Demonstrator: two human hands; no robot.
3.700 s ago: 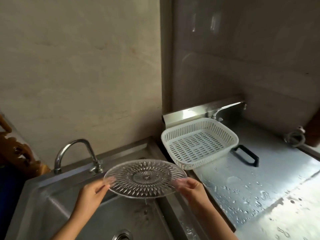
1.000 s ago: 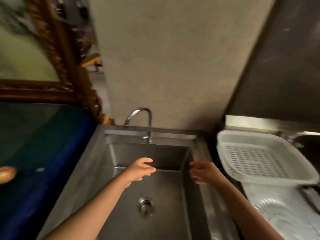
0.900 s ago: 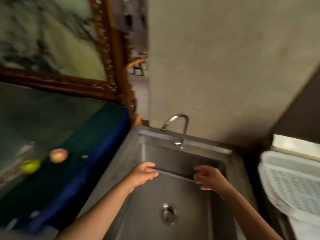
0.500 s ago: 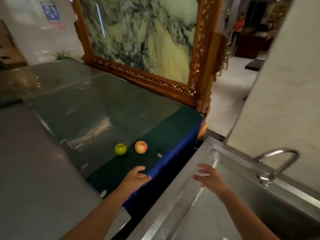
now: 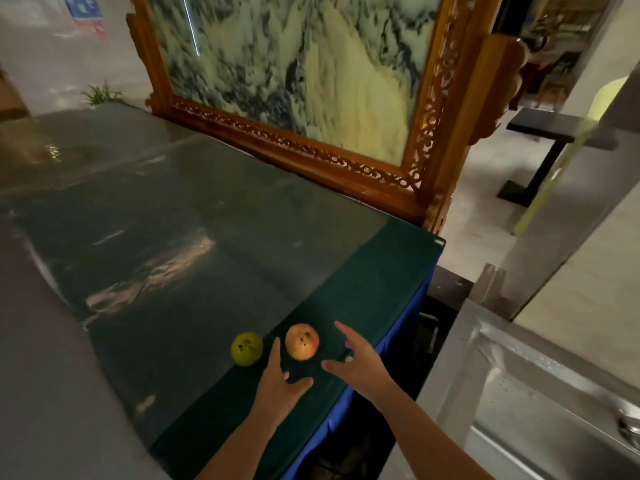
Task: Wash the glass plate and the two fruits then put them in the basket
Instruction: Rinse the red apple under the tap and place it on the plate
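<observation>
Gleaming glass-topped green table (image 5: 207, 237), 2 fruits (image 5: 301, 341).

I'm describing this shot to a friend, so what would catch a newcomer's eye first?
Two fruits on the dark green tabletop: a green fruit beside a red-orange fruit. Both open hands reach for them, the left hand between the fruits, the right hand just right of them. Behind stands a carved wooden frame around marbled stone.
</observation>
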